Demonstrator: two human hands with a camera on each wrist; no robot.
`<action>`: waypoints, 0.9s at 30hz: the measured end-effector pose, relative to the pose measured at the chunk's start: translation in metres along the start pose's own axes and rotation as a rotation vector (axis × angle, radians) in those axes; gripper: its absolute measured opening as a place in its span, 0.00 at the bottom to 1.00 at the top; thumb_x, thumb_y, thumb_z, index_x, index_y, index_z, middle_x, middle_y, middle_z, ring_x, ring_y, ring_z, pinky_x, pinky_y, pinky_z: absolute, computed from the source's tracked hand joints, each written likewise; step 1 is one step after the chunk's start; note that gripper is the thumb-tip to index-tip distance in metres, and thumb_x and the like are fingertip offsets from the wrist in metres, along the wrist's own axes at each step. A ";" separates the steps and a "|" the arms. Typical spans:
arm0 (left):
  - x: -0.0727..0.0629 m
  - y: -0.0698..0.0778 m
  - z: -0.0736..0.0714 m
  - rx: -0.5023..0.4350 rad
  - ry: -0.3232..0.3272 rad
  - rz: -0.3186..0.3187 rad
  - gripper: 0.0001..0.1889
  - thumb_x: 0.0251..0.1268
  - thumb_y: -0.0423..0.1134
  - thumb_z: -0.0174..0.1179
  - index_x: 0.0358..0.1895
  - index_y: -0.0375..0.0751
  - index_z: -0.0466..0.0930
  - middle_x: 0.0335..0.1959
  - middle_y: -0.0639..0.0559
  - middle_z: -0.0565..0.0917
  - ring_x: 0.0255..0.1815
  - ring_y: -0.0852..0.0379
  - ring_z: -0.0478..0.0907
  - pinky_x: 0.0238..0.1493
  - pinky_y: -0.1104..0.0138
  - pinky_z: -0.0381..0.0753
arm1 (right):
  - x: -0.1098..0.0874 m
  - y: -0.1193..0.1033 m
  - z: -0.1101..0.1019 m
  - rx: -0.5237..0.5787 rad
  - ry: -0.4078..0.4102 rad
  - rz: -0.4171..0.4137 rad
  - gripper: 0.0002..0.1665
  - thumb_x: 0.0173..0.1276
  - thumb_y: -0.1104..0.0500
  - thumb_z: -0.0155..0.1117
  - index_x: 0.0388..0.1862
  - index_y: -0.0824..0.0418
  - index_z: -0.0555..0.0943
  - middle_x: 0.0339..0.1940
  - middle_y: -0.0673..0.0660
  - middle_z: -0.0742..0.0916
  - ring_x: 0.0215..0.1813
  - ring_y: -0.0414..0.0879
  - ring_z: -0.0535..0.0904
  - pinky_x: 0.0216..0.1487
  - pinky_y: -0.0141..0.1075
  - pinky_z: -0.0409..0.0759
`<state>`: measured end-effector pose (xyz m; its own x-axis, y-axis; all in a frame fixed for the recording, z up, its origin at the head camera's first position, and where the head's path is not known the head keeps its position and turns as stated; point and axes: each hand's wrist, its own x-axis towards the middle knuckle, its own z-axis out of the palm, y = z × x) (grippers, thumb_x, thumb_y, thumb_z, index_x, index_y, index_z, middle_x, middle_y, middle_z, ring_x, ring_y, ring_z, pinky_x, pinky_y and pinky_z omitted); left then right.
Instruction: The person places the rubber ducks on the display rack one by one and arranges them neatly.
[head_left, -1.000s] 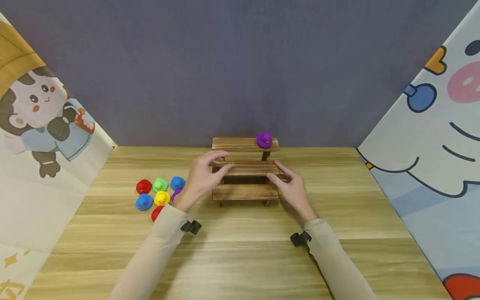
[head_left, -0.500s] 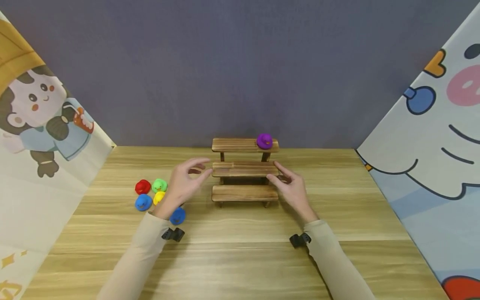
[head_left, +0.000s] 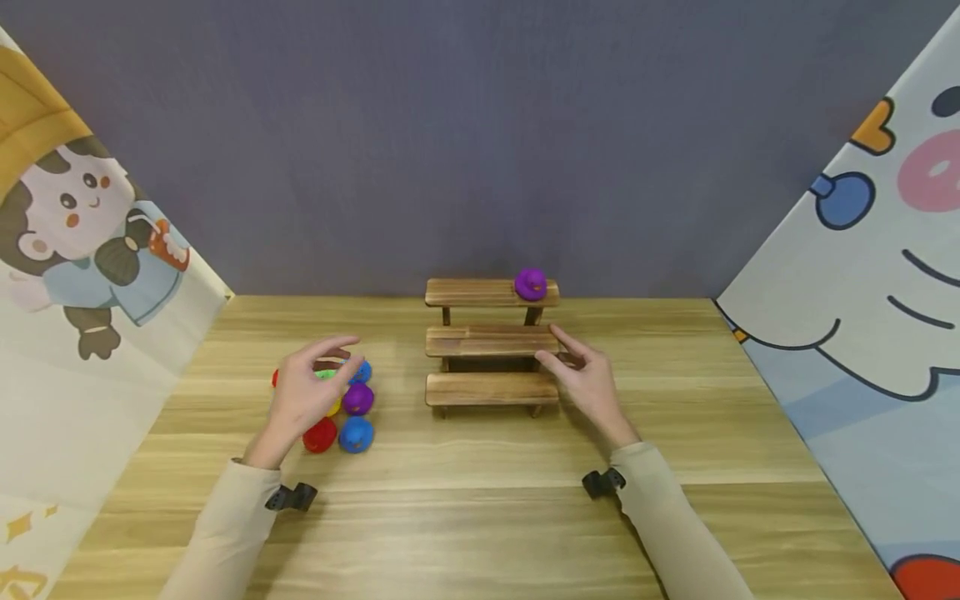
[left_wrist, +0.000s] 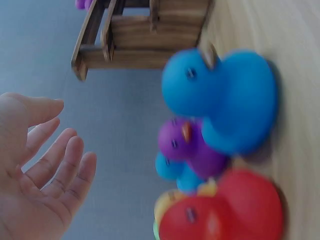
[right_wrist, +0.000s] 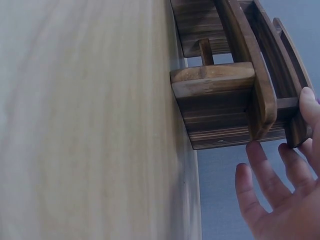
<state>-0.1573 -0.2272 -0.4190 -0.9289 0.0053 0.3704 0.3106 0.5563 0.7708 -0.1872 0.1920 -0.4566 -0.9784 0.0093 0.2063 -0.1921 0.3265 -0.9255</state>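
Observation:
A three-tier wooden stand [head_left: 491,389] rests at the back middle of the table. On the right end of its top tier sits a purple rubber duck [head_left: 531,284]. My right hand [head_left: 588,379] grips the right end of the middle tier, thumb at the front edge and forefinger at the back corner. Over the cluster of ducks at left hovers my left hand [head_left: 303,396], fingers loosely bent around nothing. Beside it show a red duck [head_left: 320,435], a blue duck [head_left: 356,434] and another purple duck [head_left: 358,399]. Green, yellow and other ducks are partly hidden by this hand.
Dark grey cloth [head_left: 480,150] forms the wall right behind the stand. Printed cartoon panels, one at left [head_left: 97,208] and one at right [head_left: 847,275], border the wooden table [head_left: 480,517].
My left hand has moved from the left end of the stand's middle tier leftward and down to above the ducks. My right hand has stayed at the stand.

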 end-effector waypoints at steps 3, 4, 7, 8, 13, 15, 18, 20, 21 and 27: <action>-0.007 -0.009 -0.010 0.010 0.039 0.000 0.15 0.70 0.34 0.71 0.57 0.37 0.89 0.54 0.37 0.90 0.42 0.80 0.80 0.46 0.82 0.83 | 0.000 0.005 0.000 -0.002 0.000 0.003 0.36 0.71 0.49 0.77 0.76 0.50 0.78 0.74 0.59 0.82 0.57 0.60 0.90 0.53 0.26 0.87; -0.009 -0.012 -0.014 0.016 0.049 -0.003 0.14 0.70 0.34 0.71 0.57 0.36 0.89 0.53 0.36 0.90 0.42 0.79 0.80 0.45 0.83 0.83 | 0.000 0.005 0.000 -0.004 0.000 0.005 0.36 0.71 0.48 0.77 0.76 0.50 0.78 0.74 0.59 0.82 0.57 0.60 0.90 0.54 0.26 0.87; -0.016 -0.020 -0.025 0.052 0.068 -0.022 0.15 0.69 0.33 0.71 0.57 0.38 0.90 0.49 0.34 0.90 0.38 0.78 0.81 0.42 0.83 0.82 | 0.000 0.006 0.001 -0.014 0.002 0.009 0.36 0.70 0.48 0.78 0.75 0.49 0.78 0.74 0.58 0.82 0.58 0.59 0.90 0.54 0.26 0.86; -0.018 -0.023 -0.028 0.058 0.072 -0.025 0.15 0.69 0.33 0.71 0.57 0.38 0.90 0.48 0.34 0.90 0.37 0.77 0.82 0.41 0.83 0.82 | 0.000 0.006 0.001 -0.019 0.003 0.010 0.36 0.70 0.48 0.78 0.75 0.49 0.78 0.74 0.58 0.82 0.58 0.59 0.90 0.55 0.25 0.86; -0.026 -0.033 -0.038 0.085 0.087 -0.035 0.15 0.69 0.32 0.72 0.57 0.37 0.89 0.43 0.36 0.91 0.35 0.77 0.82 0.40 0.84 0.82 | 0.000 0.005 0.000 -0.030 0.007 0.001 0.37 0.70 0.48 0.78 0.75 0.50 0.79 0.74 0.59 0.83 0.57 0.59 0.91 0.55 0.24 0.86; -0.028 -0.037 -0.040 0.092 0.090 -0.036 0.15 0.68 0.32 0.72 0.57 0.36 0.89 0.42 0.37 0.91 0.36 0.78 0.80 0.40 0.85 0.81 | 0.000 0.005 0.001 -0.029 0.006 -0.001 0.37 0.70 0.48 0.78 0.76 0.50 0.78 0.74 0.59 0.83 0.57 0.59 0.91 0.54 0.24 0.86; -0.030 -0.040 -0.041 0.093 0.099 -0.034 0.15 0.67 0.31 0.73 0.56 0.35 0.90 0.42 0.37 0.91 0.36 0.79 0.79 0.41 0.86 0.81 | 0.000 0.007 0.001 -0.027 0.005 -0.005 0.36 0.71 0.49 0.77 0.76 0.51 0.78 0.74 0.59 0.83 0.57 0.59 0.91 0.54 0.23 0.85; -0.030 -0.042 -0.041 0.098 0.105 -0.029 0.15 0.66 0.30 0.73 0.55 0.34 0.90 0.42 0.36 0.91 0.37 0.81 0.79 0.42 0.86 0.81 | 0.000 0.008 0.002 -0.029 0.006 -0.010 0.36 0.71 0.49 0.77 0.76 0.51 0.78 0.73 0.59 0.83 0.56 0.58 0.91 0.54 0.23 0.85; -0.031 -0.043 -0.042 0.102 0.106 -0.031 0.15 0.66 0.30 0.73 0.55 0.34 0.90 0.42 0.36 0.91 0.37 0.81 0.79 0.43 0.86 0.82 | 0.000 0.008 0.002 -0.029 0.005 -0.013 0.36 0.71 0.50 0.77 0.76 0.51 0.78 0.73 0.59 0.83 0.56 0.58 0.91 0.54 0.23 0.85; -0.032 -0.048 -0.046 0.182 0.026 -0.069 0.16 0.69 0.35 0.72 0.58 0.36 0.89 0.46 0.37 0.92 0.40 0.79 0.77 0.44 0.82 0.83 | 0.001 0.006 0.003 -0.022 0.022 -0.025 0.36 0.71 0.51 0.78 0.75 0.53 0.79 0.72 0.59 0.84 0.54 0.47 0.92 0.53 0.23 0.85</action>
<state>-0.1336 -0.2923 -0.4442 -0.9404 -0.0578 0.3352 0.2030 0.6954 0.6894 -0.1894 0.1915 -0.4630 -0.9715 0.0213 0.2362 -0.2143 0.3475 -0.9129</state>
